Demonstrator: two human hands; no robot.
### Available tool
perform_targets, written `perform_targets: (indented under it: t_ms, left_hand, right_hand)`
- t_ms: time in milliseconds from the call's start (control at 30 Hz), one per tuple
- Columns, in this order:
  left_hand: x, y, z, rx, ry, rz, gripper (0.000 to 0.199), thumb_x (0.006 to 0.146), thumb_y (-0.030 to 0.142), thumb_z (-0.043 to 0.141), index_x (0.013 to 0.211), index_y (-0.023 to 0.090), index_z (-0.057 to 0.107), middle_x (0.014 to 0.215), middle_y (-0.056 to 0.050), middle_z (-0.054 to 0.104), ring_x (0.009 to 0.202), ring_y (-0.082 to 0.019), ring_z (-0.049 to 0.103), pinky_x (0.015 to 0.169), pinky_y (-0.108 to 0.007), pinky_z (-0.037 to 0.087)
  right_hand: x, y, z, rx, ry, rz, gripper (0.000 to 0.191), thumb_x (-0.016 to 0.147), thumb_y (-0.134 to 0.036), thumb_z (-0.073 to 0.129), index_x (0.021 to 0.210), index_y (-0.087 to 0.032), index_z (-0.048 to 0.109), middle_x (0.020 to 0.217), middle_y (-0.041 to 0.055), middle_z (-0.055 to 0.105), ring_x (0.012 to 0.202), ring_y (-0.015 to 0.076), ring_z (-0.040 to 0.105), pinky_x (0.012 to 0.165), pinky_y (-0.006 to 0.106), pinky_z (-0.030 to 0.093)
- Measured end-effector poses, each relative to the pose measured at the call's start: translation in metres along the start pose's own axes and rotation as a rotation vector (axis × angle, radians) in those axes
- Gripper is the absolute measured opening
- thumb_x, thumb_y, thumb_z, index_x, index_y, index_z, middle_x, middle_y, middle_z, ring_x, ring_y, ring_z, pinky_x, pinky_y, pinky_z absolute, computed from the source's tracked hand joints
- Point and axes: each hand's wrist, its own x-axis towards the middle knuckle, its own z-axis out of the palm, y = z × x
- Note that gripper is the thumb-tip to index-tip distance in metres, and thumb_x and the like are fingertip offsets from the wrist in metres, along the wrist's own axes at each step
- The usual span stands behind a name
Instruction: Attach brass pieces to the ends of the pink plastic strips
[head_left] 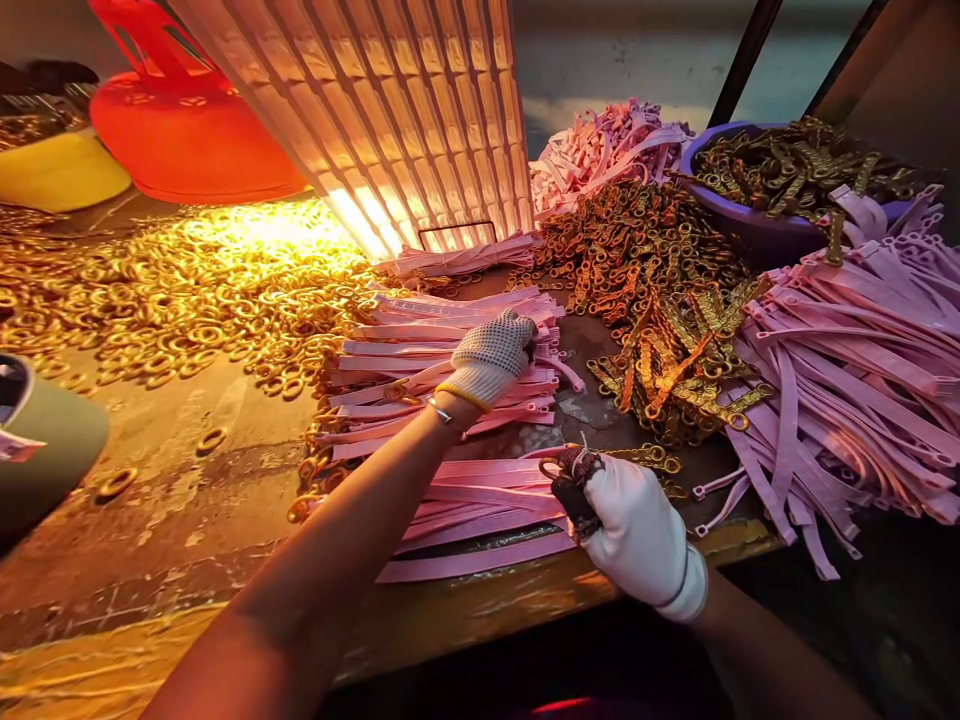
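Observation:
My left hand [491, 355], in a white knit glove with dark dots, is over the upper bundle of pink straps [442, 330]. Its fingers are curled down among the strap ends, and what they grip is hidden. Lower and to the right, my right hand [634, 520] wears a white glove with dark wrapping on the fingertips. Thumb and fingers pinch a brass-coloured ring [550, 468] at the right end of a second row of pink straps [487, 495]. Just behind this hand lies a gold linked piece [656, 458].
Loose gold rings [180, 290] cover the left of the worn table [187, 480]. Gold linked pieces [645, 290] are heaped right of centre, beside more pink straps [862, 370]. Behind stand a purple basin [712, 150], a ribbed translucent panel [405, 120] and a red plastic object [195, 140].

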Motion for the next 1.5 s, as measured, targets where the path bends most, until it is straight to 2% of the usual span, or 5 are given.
perform_targets:
  t_ms: [400, 800, 1067, 1300, 1500]
  left_hand:
    - [0.005, 0.015, -0.008, 0.023, 0.06, 0.001, 0.03, 0.087, 0.009, 0.05, 0.111, 0.01, 0.068, 0.097, -0.019, 0.07, 0.086, -0.029, 0.068, 0.073, -0.036, 0.05]
    - [-0.168, 0.037, -0.027, -1.394, -0.188, -0.283, 0.026, 0.091, 0.043, 0.062, 0.081, 0.02, 0.057, 0.055, 0.006, 0.039, 0.044, -0.007, 0.029, 0.04, -0.017, 0.022]
    - [-0.189, 0.036, -0.013, -1.194, -0.063, -0.188, 0.035, 0.091, 0.047, 0.057, 0.069, 0.02, 0.054, 0.055, 0.002, 0.047, 0.047, -0.011, 0.037, 0.044, -0.021, 0.032]
    - [-0.183, 0.021, 0.022, -1.016, -0.056, 0.099, 0.017, 0.088, 0.029, 0.06, 0.093, 0.025, 0.075, 0.09, -0.005, 0.076, 0.088, -0.025, 0.068, 0.092, -0.038, 0.052]
    - [-0.185, 0.021, 0.025, -1.027, -0.011, 0.007, 0.022, 0.09, 0.037, 0.06, 0.081, 0.021, 0.07, 0.066, -0.001, 0.067, 0.061, -0.017, 0.058, 0.064, -0.028, 0.052]
  right_hand:
    - [-0.002, 0.003, 0.0, -0.163, -0.14, 0.149, 0.032, 0.071, -0.006, 0.051, 0.096, -0.015, 0.068, 0.081, 0.0099, 0.069, 0.074, 0.0253, 0.064, 0.068, 0.033, 0.045]
    - [0.013, -0.02, -0.021, -0.031, -0.13, 0.005, 0.04, 0.081, -0.007, 0.05, 0.117, -0.017, 0.066, 0.118, 0.0129, 0.067, 0.103, 0.0239, 0.065, 0.09, 0.032, 0.051]
    - [0.016, -0.037, -0.006, -0.444, -0.303, -0.054, 0.035, 0.095, -0.007, 0.035, 0.108, -0.011, 0.068, 0.093, 0.0157, 0.069, 0.081, 0.0269, 0.067, 0.067, 0.034, 0.051]
    - [0.012, -0.032, 0.019, -0.55, -0.232, -0.045, 0.031, 0.097, -0.007, 0.037, 0.105, -0.01, 0.066, 0.095, 0.0173, 0.069, 0.072, 0.0215, 0.065, 0.063, 0.03, 0.047]
    - [0.016, -0.039, 0.001, -0.526, -0.316, -0.035, 0.03, 0.099, -0.009, 0.036, 0.113, -0.013, 0.062, 0.097, 0.0153, 0.069, 0.081, 0.0225, 0.067, 0.07, 0.03, 0.052]
